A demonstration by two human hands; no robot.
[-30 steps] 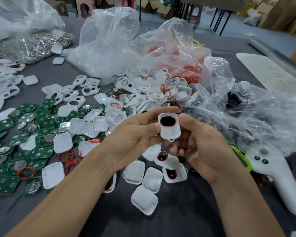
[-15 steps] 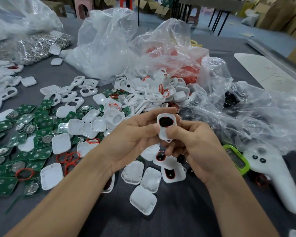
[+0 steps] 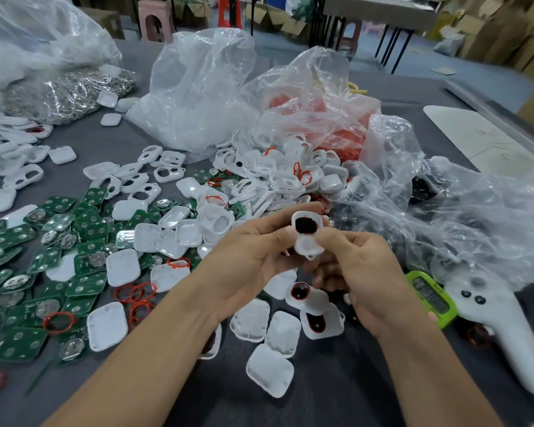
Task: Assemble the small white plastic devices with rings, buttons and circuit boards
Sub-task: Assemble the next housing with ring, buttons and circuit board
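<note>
Both hands hold one small white shell (image 3: 308, 243) upright above the table's middle; a black button ringed in red fills its upper opening. My left hand (image 3: 253, 257) grips its left edge with thumb and fingers. My right hand (image 3: 361, 272) pinches its right edge, thumb on the front. Two more shells with black buttons (image 3: 309, 298) lie just below the hands. White back covers (image 3: 270, 368) lie in front. Green circuit boards (image 3: 43, 263) and red rings (image 3: 136, 295) spread over the left.
A heap of white shells (image 3: 278, 177) lies behind the hands. Clear plastic bags (image 3: 204, 87) stand at the back and right (image 3: 463, 217). A bag of metal clips (image 3: 65, 94) is far left. A green timer (image 3: 429, 298) and a white handheld controller (image 3: 503, 334) lie at right.
The shell has stayed between both hands. My right thumb has shifted onto the shell's front, below the black button. The green timer is less hidden by my right hand.
</note>
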